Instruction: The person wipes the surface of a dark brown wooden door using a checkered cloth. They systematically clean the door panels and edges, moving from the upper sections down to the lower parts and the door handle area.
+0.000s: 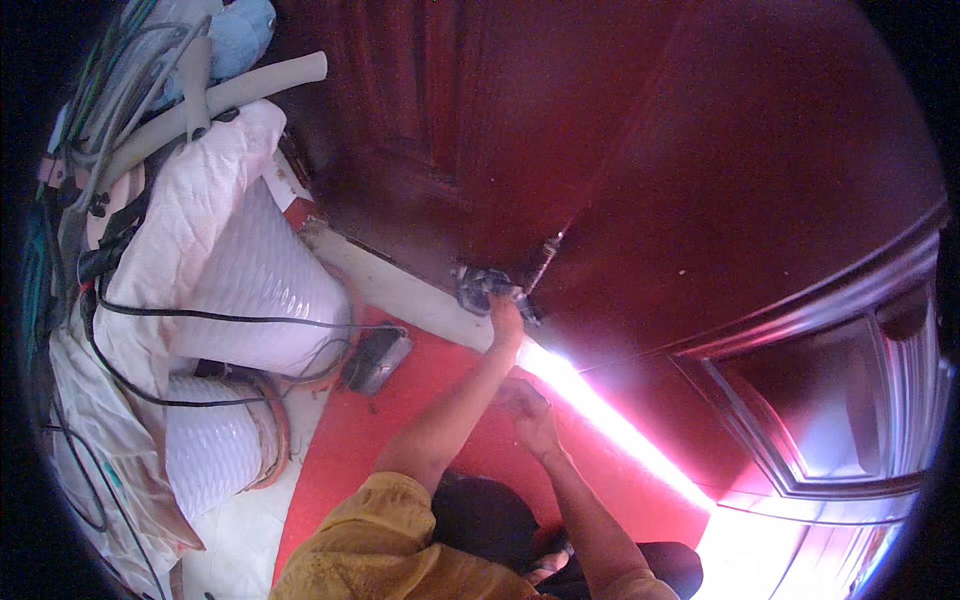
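Observation:
My left hand (pixel 506 311) reaches to the foot of the dark red wooden door (pixel 600 300), its fingers on a dark, patterned crumpled cloth (pixel 480 289). Blur hides the fingertips. Just beyond the cloth, a thin metal rod or bolt (pixel 551 251) slants up the door. My right hand (pixel 531 412) is lower and nearer to me, over the red floor covering (pixel 465 420), fingers bent; whether it holds anything cannot be told. Bright light falls in a narrow strip (pixel 615 420) along the door's lower edge, to the right of my hands.
A small dark box-like object (pixel 377 358) lies left of my left forearm. Further left are large ribbed whitish rolls (pixel 262 285), white sacking (pixel 187 202), a black cable (pixel 225 319) and a pale pipe (pixel 262 82). A panelled door section (pixel 810 397) stands at right.

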The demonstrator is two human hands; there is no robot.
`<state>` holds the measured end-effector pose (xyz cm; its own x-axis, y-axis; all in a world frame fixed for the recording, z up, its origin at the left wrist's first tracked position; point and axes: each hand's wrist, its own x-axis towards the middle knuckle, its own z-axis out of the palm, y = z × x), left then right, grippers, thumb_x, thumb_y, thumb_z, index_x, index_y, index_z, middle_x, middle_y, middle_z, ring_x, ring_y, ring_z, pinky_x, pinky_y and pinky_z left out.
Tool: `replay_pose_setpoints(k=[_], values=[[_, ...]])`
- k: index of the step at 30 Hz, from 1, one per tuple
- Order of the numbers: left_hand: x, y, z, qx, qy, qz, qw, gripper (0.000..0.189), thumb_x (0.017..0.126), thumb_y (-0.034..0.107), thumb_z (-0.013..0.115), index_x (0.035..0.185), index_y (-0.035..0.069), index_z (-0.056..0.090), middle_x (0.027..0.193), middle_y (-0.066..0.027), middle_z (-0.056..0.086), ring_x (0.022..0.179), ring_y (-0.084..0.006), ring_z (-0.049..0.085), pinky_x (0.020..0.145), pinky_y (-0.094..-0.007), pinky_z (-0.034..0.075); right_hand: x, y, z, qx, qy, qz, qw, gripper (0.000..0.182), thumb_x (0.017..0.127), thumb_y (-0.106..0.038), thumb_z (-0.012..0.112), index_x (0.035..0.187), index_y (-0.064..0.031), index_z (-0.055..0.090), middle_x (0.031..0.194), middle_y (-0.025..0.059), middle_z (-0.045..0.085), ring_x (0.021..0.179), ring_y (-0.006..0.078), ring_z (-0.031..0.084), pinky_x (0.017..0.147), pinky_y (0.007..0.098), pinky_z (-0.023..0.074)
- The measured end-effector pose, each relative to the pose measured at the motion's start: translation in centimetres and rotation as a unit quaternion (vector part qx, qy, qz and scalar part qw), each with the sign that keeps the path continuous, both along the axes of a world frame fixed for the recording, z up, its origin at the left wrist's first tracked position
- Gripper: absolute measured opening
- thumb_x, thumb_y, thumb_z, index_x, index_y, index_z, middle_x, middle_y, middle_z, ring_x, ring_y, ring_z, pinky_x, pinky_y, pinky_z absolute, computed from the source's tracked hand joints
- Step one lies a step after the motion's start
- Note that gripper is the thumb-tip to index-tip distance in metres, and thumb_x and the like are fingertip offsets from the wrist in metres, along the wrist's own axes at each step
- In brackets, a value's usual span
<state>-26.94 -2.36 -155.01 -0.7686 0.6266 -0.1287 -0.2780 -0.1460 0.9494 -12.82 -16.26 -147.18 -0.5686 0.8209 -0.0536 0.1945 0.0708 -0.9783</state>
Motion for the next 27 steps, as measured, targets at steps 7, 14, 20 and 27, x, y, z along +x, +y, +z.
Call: replay_pose_setpoints(k=[7, 14, 20, 27], values=[[4.5, -0.9, 5.8, -0.023, -0.380, -0.074, 0.922, 0.029, 0.100, 0.035, 0.046, 0.109, 0.009, 0.054, 0.101, -0.0107, 0.059, 0.087, -0.0272, 0.059, 0.078, -0.0429, 0.053, 3.6, 1.2, -0.6, 0.045, -0.032, -0.074, 0.996, 0.030, 0.086, -0.001, 0.051, 0.114, 0.0005, 0.060, 0.098, 0.0095, 0.066, 0.089, 0.0193, 0.064, 0.075, 0.0329, 0.0541], [7.0, -3.9, 22.2, 0.029, -0.294, -0.228, 0.928, 0.017, 0.087, 0.009, 0.062, 0.101, 0.000, 0.064, 0.104, -0.0130, 0.066, 0.098, -0.0237, 0.062, 0.094, -0.0380, 0.052, 4.1, 5.4, 3.1, 0.037, -0.042, -0.156, 0.986, 0.026, 0.091, -0.010, 0.052, 0.113, -0.0011, 0.060, 0.101, 0.0105, 0.068, 0.081, 0.0201, 0.067, 0.070, 0.0314, 0.0549], [3.9, -6.3, 38.5, 0.179, -0.195, -0.308, 0.914, 0.017, 0.093, 0.013, 0.056, 0.103, 0.002, 0.061, 0.108, -0.0141, 0.066, 0.104, -0.0266, 0.063, 0.096, -0.0441, 0.050, 3.1, 5.5, 6.2, -0.126, 0.166, -0.181, 0.961, 0.024, 0.099, -0.010, 0.045, 0.117, -0.0020, 0.057, 0.105, 0.0113, 0.067, 0.084, 0.0196, 0.067, 0.073, 0.0306, 0.0530], [6.2, -4.7, 35.5, 0.064, 0.209, -0.168, 0.961, 0.032, 0.090, 0.016, 0.060, 0.120, 0.006, 0.055, 0.111, -0.0034, 0.058, 0.105, -0.0132, 0.051, 0.097, -0.0303, 0.039, 1.8, 6.7, 4.9, -0.229, 0.254, -0.198, 0.919, 0.023, 0.099, -0.014, 0.046, 0.115, -0.0043, 0.059, 0.104, 0.0113, 0.067, 0.083, 0.0197, 0.067, 0.071, 0.0307, 0.0530]])
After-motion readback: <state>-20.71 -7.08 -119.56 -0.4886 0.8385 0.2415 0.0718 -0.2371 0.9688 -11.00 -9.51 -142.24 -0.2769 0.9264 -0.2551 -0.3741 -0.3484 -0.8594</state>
